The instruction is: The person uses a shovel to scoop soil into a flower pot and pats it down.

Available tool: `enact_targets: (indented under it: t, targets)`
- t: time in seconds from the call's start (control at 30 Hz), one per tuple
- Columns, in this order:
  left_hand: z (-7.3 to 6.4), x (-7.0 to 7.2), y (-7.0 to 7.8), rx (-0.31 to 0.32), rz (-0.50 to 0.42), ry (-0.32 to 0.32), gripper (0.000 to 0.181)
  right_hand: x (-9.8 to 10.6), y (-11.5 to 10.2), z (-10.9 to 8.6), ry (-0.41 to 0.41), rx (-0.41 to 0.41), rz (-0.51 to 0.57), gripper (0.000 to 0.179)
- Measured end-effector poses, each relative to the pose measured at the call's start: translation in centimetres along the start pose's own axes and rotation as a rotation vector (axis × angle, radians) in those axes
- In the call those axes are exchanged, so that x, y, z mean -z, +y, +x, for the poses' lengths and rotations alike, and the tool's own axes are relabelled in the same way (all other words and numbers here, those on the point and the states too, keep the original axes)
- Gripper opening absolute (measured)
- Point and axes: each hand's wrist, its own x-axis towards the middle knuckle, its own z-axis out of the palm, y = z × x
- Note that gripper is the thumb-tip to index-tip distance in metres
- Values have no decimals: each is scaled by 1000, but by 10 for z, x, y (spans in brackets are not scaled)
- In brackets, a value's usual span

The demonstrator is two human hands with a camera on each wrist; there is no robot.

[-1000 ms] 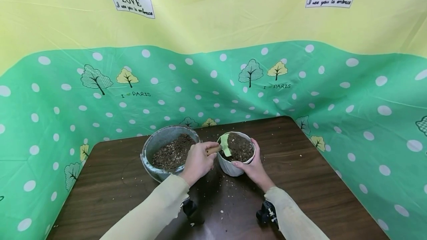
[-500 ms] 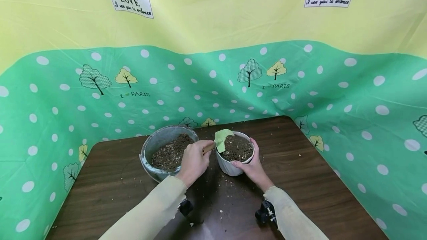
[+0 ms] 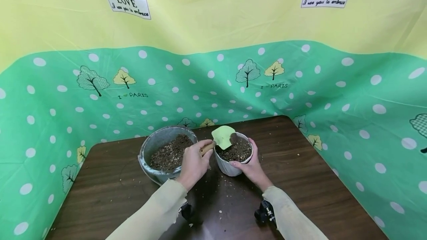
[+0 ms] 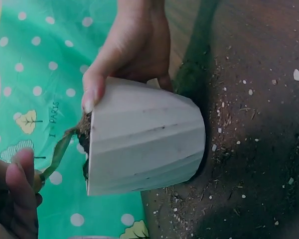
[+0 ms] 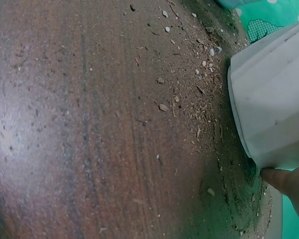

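Note:
My left hand (image 3: 195,164) grips the wooden handle of a small garden trowel. The trowel's pale green blade (image 3: 222,137) lies over the left part of a white flowerpot's mouth, its tip at the dark soil (image 3: 237,151). In the left wrist view the blade (image 4: 58,153) appears edge-on, with soil at its tip. The white, ridged flowerpot (image 4: 144,139) stands on the table, filled with soil close to the rim. My right hand (image 3: 251,167) holds the pot from the right, thumb at the rim. In the right wrist view a finger (image 5: 284,180) touches the pot's lower side.
A grey bucket (image 3: 144,158) partly filled with soil stands left of the pot, close to my left forearm. Crumbs of soil and white grains are scattered on the dark wooden table (image 3: 320,195). A green and yellow printed cloth (image 3: 186,84) hangs behind the table.
The trowel blade has lifted and turned from its edge-on position in the soil, so its broad green face now shows. My left hand has shifted slightly left. The right hand keeps holding the pot.

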Motion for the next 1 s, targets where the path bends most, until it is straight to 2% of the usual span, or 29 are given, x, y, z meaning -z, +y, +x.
enact_targets:
  t: [0.07, 0.27, 0.57, 0.73, 0.83, 1.0]
  targets:
    - [-3, -3, 0, -34, 24, -2, 30, 0, 0, 0, -4, -5, 3, 112]
    - [-10, -8, -4, -186, 163, 6, 32, -1, -3, -1, -15, -49, 21, 112]
    - [-10, -5, -7, -309, 190, 5, 33, 0, -36, -7, -33, -93, 35, 109]
    - [-8, 0, -7, -327, 224, 81, 33, -1, -39, -9, -33, -95, 36, 109]
    - [-8, -2, -6, -320, 203, 108, 32, -1, -39, -8, -31, -88, 40, 109]
    - [-10, -10, -6, -270, 113, 35, 32, -1, -37, -8, -32, -76, 51, 109]
